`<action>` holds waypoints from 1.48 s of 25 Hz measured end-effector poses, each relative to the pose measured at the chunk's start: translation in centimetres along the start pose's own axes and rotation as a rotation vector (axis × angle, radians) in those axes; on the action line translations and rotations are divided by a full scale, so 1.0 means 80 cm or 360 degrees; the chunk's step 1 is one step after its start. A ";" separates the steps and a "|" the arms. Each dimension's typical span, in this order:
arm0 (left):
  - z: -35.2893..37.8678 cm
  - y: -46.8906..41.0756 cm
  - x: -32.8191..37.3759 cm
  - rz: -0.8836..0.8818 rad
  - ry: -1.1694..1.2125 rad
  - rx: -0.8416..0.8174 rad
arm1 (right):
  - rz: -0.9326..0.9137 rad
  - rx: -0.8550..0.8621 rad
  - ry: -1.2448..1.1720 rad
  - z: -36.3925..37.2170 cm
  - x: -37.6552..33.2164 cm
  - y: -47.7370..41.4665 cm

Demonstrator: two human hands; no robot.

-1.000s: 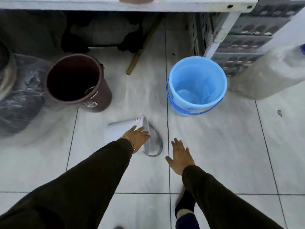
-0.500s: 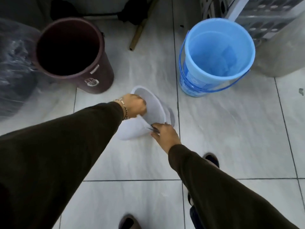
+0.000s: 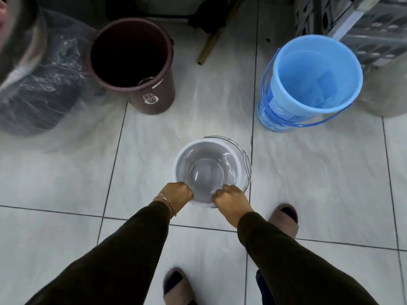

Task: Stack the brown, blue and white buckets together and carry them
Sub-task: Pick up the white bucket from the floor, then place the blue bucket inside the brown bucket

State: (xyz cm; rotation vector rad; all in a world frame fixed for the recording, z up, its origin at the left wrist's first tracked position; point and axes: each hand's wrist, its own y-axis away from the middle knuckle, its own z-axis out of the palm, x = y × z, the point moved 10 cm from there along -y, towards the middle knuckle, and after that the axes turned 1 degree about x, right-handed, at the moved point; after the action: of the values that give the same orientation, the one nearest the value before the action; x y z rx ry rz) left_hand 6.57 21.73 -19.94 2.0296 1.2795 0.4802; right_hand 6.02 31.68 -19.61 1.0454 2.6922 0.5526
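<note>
White bucket point(image 3: 209, 170) is sitting upright, mouth up, on the tiled floor point(image 3: 308, 183) just ahead of the person's feet, wire handle point(image 3: 245, 164) hanging down on its right side. Left hand point(image 3: 178, 192) and right hand point(image 3: 229, 198) are both gripping the near rim, fingers curled over the edge, thumbs outside.

Brown bucket point(image 3: 132, 62) is standing well apart to the far left, blue bucket point(image 3: 308, 80) well apart to the far right, both upright and looking empty, nothing nested yet.

Judging: step in hand is lifting white to nest it. Doing it well probably means keeping it level, lining it straight over the chosen mouth, and lowering without the wire handle catching the rim. White looks smallest, so likely the innermost. Slippers point(image 3: 284, 219) are standing close, so watch footing.
</note>
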 end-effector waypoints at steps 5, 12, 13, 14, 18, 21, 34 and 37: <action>-0.038 0.048 0.017 0.0245 0.0205 0.0349 | 0.0036 0.0049 -0.0444 -0.028 0.020 0.036; -0.186 0.048 -0.033 -0.0052 0.0731 0.0385 | 0.1262 0.0308 -0.1425 -0.107 0.263 0.121; -0.217 0.030 -0.035 -0.0116 0.0871 0.0413 | 0.1470 0.0376 -0.1581 -0.108 0.305 0.131; -0.247 0.006 -0.033 -0.0210 0.1040 0.0422 | 0.1659 0.0440 -0.1712 -0.107 0.347 0.141; -0.322 -0.101 -0.007 -0.0558 0.2029 0.0561 | 0.2087 0.0513 -0.1981 -0.097 0.466 0.153; -0.354 -0.196 0.028 -0.0721 0.2643 0.0524 | 0.2119 0.0546 -0.2110 -0.082 0.538 0.133; -0.359 -0.239 0.004 -0.1097 0.2084 0.0471 | 0.1795 0.0289 -0.2611 -0.098 0.561 0.078; -0.369 -0.183 -0.023 -0.1086 0.2663 0.0702 | 0.1674 0.0265 -0.2549 -0.144 0.540 0.087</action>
State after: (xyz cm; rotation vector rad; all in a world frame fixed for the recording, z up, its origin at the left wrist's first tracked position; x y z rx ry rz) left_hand -21.99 34.60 -9.63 0.9502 3.0151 1.7973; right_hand -24.90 62.76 -8.41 1.7502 0.7213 -0.3620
